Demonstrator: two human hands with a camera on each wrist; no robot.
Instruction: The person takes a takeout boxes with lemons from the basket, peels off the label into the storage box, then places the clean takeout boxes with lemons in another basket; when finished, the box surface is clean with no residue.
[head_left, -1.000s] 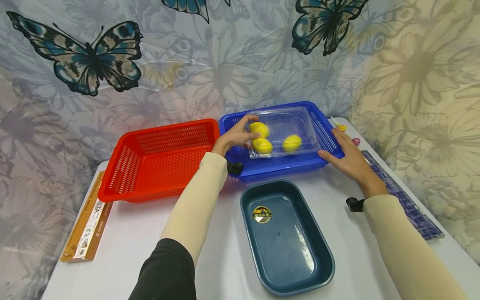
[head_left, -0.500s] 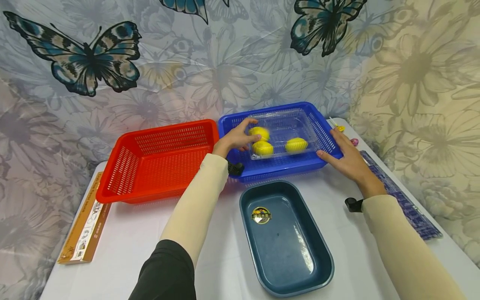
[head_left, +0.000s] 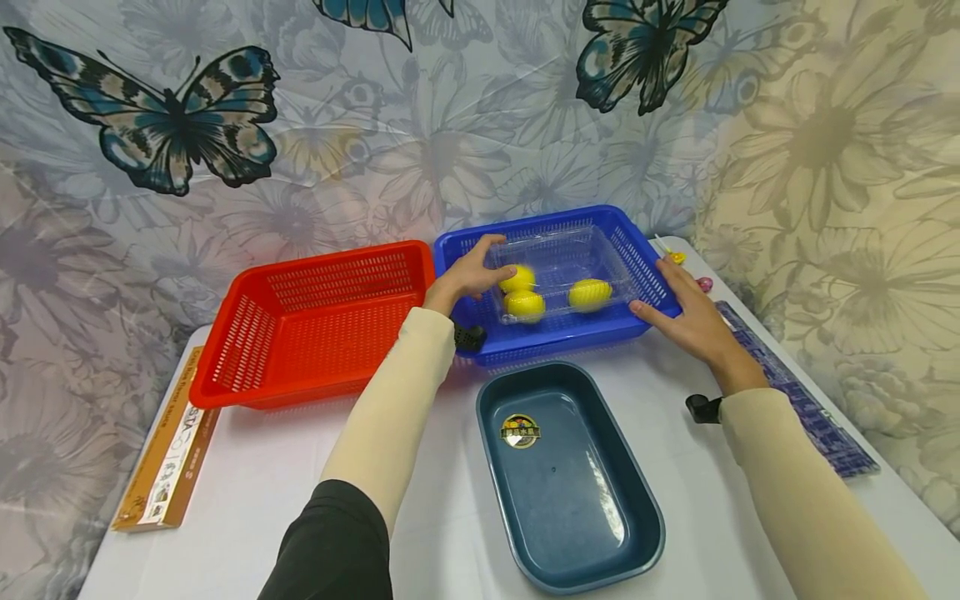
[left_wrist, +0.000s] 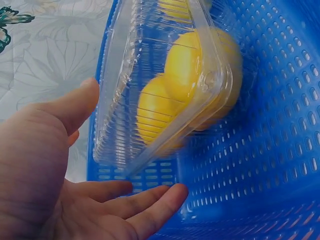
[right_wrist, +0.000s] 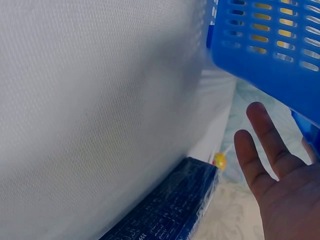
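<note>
A clear plastic box point(head_left: 558, 254) with three yellow lemons point(head_left: 589, 294) lies in the blue basket point(head_left: 555, 339). My left hand point(head_left: 468, 275) is at the box's left end. In the left wrist view, that hand point(left_wrist: 75, 185) has its thumb and fingers spread, with a gap between them and the box. My right hand point(head_left: 693, 321) is at the basket's right end, its thumb near the front corner. The right wrist view shows two fairly straight fingers of this hand point(right_wrist: 287, 190) apart from the basket's wall; its other fingers are mostly hidden.
A red basket point(head_left: 330, 346) stands left of the blue one. A dark teal tray point(head_left: 562, 508) sits in front. Brown box point(head_left: 161, 467) lies at the left edge; a dark blue patterned pack point(head_left: 795, 400) and small yellow item point(head_left: 677, 257) lie right. A patterned cloth hangs behind.
The clear box has settled lower into the blue basket, and the lemons have shifted in it. My left hand's fingers have come off its end. The right hand has hardly moved.
</note>
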